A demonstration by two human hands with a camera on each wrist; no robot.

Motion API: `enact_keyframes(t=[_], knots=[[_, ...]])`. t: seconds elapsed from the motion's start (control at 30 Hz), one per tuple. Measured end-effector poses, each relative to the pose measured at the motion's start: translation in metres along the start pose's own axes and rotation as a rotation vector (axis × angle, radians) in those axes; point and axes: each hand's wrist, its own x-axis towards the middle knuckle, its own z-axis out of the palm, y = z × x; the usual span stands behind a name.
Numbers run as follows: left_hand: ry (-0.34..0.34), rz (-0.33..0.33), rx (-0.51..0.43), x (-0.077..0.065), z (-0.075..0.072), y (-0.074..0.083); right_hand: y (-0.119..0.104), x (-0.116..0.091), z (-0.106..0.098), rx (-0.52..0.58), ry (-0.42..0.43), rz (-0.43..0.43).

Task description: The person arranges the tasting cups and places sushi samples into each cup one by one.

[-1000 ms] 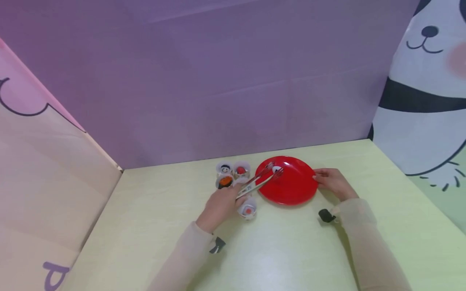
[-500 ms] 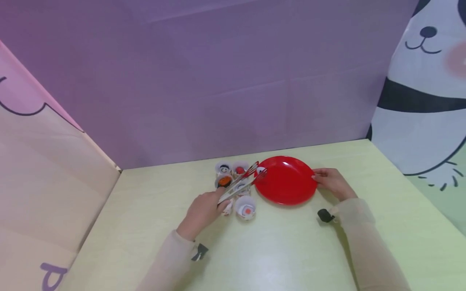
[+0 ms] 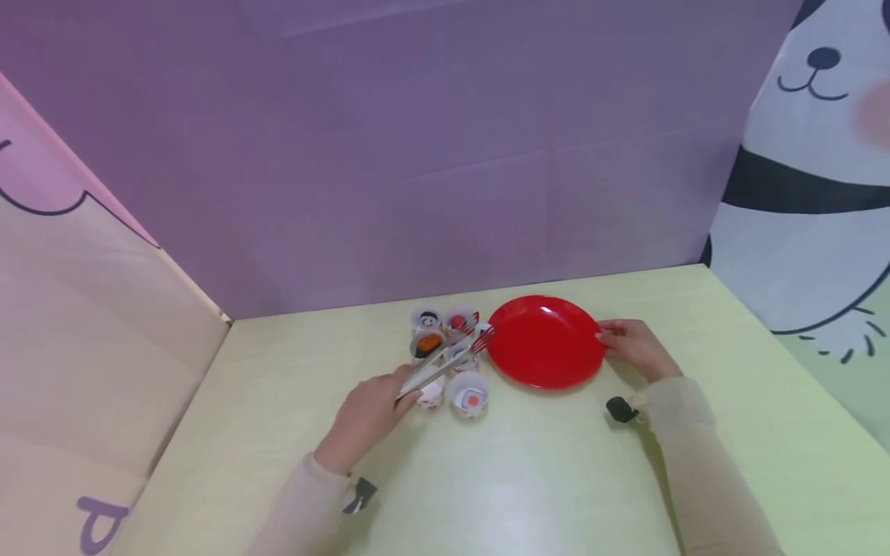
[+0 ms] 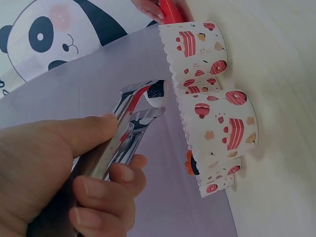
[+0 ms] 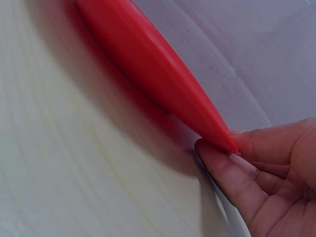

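Note:
My left hand (image 3: 367,415) grips metal tongs (image 3: 439,371) over a group of paper cups. Between the tong tips, in the left wrist view, is a small black-and-white piece (image 4: 156,95) that looks like toy sushi, held above the cups' scalloped rims. Several patterned white cups (image 4: 217,123) stand close together; one contains an orange-topped piece (image 3: 427,344), another a white piece with a pink centre (image 3: 473,401). My right hand (image 3: 636,347) pinches the rim of a red plate (image 3: 545,347), thumb and fingers on opposite faces in the right wrist view.
The pale wooden table (image 3: 556,479) runs back to a purple cloth wall (image 3: 417,154). A panda-printed panel (image 3: 806,255) stands on the right and a light panel (image 3: 69,347) on the left. The cups sit just left of the plate.
My left hand has drawn back leftward, carrying the tongs and the black-and-white piece from over the plate to over the cups. My right hand keeps its hold on the plate.

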Motion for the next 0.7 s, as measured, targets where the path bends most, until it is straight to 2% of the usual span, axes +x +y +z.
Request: enact_keyframes(t=[0.7], knots=[[0.028, -0.05, 0.036, -0.037, -0.012, -0.015, 0.0, -0.001, 0.0, 0.01, 0.001, -0.004]])
